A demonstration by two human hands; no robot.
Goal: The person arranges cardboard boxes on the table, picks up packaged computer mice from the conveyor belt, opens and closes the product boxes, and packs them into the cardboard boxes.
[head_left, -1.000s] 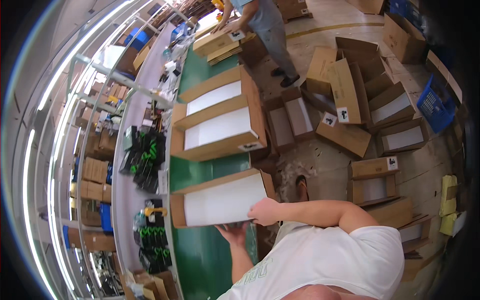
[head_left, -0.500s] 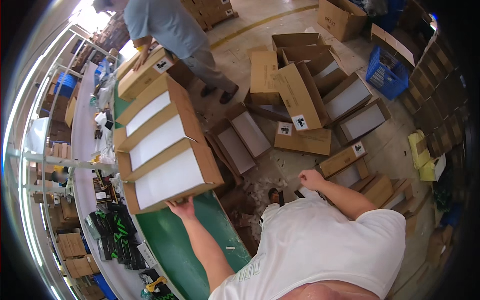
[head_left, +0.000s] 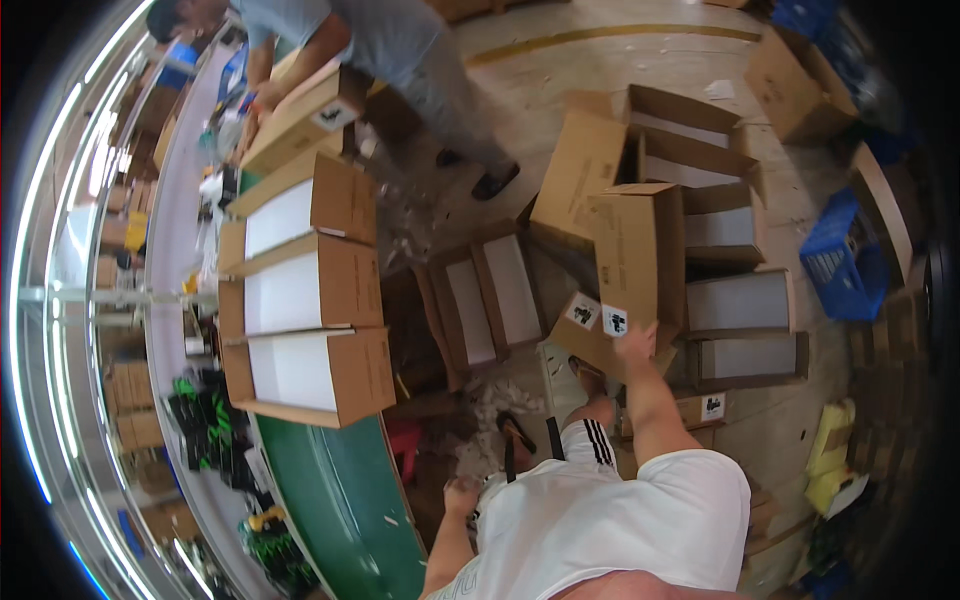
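Note:
My right hand (head_left: 636,345) is at the lower end of a long open cardboard box (head_left: 625,250), its fingers closed at the edge beside a printed label. That box leans on top of other boxes on the floor. Close to my waist is my left hand (head_left: 461,495), fingers curled in, with nothing plainly visible in it. Left of me, three open cardboard boxes (head_left: 362,375) with white inner bottoms stand in a row on the green bench top (head_left: 340,500). The left hand is apart from them.
A co-worker (head_left: 390,50) bends over another box (head_left: 305,125) at the bench's far end. More open boxes (head_left: 740,300), a blue crate (head_left: 845,255) and yellow packaging (head_left: 830,445) stand on the right. White scraps (head_left: 500,400) litter the floor before my feet.
My left hand has left the nearest bench box and come back to my waist. My right hand has reached forward to the leaning box. The view has turned rightward.

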